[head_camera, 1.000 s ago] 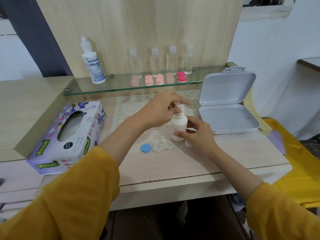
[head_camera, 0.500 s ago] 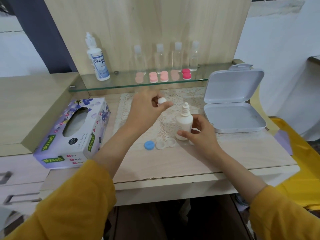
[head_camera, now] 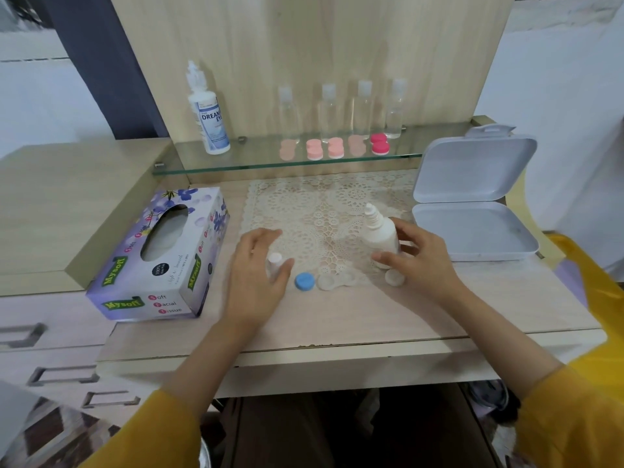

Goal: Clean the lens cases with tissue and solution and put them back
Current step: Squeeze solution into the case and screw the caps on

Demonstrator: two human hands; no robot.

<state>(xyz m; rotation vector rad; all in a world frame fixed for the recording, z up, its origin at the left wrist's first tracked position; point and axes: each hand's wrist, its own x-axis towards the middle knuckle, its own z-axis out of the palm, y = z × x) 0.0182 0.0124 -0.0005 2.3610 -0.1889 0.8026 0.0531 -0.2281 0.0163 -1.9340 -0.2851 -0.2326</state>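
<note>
On the lace mat [head_camera: 324, 211] at the centre of the desk [head_camera: 337, 315], in the head view, your right hand [head_camera: 423, 265] is gripping the dropper bottle [head_camera: 381, 236]. The bottle's long axis is leaning off vertical: the base is sitting low, toward you, and the uncapped nozzle is pointing up and to the left. Your thumb is pressing the lower front of the body while the other fingers are curling round its right side, so the bottle is lying inside the curl with the nozzle standing clear above the fingers.

Your left hand [head_camera: 256, 278] is hovering low just left of the mat, fingers loosely extended. The bottle cap [head_camera: 275, 261] is showing upright between thumb and forefinger; blur is preventing any reading of whether the fingers are pinching it.

The lens case [head_camera: 334, 281] is lying open and flat at the mat's front edge, its two wells running left to right, between your hands and touching neither. The blue lid [head_camera: 305, 281] is lying just beside it on the left; the white lid [head_camera: 394, 278] is lying below your right thumb.

The tissue box [head_camera: 158, 255] is sitting at the left, the open storage box [head_camera: 472, 204] at the right. More pink lens cases [head_camera: 334, 148] are standing on the glass shelf [head_camera: 236, 163].
</note>
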